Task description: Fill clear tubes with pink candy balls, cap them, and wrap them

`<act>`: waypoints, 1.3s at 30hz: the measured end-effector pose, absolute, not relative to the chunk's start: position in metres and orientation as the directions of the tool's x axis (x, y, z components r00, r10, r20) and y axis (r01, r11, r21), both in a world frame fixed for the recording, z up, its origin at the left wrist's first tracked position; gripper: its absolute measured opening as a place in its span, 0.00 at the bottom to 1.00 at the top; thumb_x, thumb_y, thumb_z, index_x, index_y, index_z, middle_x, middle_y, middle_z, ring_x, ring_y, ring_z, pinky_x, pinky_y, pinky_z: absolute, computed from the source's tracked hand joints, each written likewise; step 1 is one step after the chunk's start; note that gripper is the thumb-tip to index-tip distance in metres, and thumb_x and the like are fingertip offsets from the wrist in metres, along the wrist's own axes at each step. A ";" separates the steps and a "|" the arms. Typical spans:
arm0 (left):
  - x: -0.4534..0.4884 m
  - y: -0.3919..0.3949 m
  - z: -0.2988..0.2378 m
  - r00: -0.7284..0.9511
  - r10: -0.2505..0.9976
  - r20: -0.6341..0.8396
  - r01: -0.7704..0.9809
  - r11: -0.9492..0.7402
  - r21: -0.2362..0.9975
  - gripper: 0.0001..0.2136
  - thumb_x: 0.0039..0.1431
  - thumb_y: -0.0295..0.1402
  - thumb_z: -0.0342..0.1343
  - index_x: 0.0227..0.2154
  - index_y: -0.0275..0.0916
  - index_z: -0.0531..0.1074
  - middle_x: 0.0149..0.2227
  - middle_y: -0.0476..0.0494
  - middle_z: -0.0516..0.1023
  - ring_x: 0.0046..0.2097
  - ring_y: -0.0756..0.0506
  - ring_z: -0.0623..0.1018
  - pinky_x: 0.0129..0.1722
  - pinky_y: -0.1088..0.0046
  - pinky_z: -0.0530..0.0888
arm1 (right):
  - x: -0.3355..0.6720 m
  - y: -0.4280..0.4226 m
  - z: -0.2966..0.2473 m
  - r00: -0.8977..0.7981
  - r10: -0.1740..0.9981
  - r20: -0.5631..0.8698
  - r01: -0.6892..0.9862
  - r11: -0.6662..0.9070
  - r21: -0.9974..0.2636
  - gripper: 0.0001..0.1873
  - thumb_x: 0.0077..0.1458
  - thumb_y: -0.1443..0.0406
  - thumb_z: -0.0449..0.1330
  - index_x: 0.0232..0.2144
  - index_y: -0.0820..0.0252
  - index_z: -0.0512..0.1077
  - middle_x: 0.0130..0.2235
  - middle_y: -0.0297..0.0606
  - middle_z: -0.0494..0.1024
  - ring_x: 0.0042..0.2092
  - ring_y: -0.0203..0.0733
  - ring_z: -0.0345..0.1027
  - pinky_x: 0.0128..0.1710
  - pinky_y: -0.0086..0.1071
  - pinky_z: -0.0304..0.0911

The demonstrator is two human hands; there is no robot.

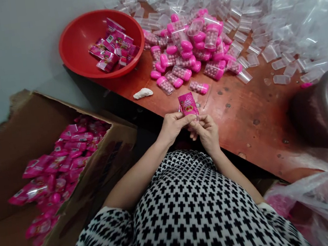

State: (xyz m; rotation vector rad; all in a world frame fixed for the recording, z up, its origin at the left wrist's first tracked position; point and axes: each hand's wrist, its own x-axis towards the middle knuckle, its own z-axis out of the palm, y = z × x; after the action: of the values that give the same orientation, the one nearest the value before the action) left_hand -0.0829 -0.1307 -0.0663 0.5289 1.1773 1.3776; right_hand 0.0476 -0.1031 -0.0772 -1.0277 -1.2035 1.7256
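A small pink printed packet [188, 103] is held upright at the near edge of the table, pinched between both hands. My left hand [174, 126] grips its lower left side, thumb across the front. My right hand [206, 130] has its fingers closed at the packet's bottom edge. Just beyond the packet lies a clear tube with a pink cap and pink beads [199, 87], part of a heap of such filled tubes [185, 50]. Whether anything is inside the packet is hidden.
A red bowl [68, 51] with several flat pink packets stands at the back left. Below it, a cardboard box [123, 134] holds filled pink packets [66, 155]. Empty clear tubes [277, 51] cover the far right. A dark bucket [308, 109] of pink beads and plastic bags [325, 195] are at right.
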 end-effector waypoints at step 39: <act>-0.218 -0.139 -0.095 -0.702 0.664 0.256 0.473 0.166 0.865 0.23 0.54 0.47 0.63 0.50 0.41 0.75 0.60 0.38 0.71 0.64 0.37 0.66 0.65 0.60 0.59 | 0.054 -0.096 -0.077 -0.461 0.856 -0.233 -0.103 -0.312 -0.944 0.18 0.51 0.52 0.67 0.30 0.58 0.67 0.25 0.31 0.78 0.21 0.32 0.71 0.19 0.24 0.66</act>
State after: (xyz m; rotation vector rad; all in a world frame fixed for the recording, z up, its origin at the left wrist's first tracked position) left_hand -0.2178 -0.1386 -0.0948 1.1142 2.2528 1.5624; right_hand 0.0538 -0.0956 -0.0774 -1.0241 -1.2470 1.8443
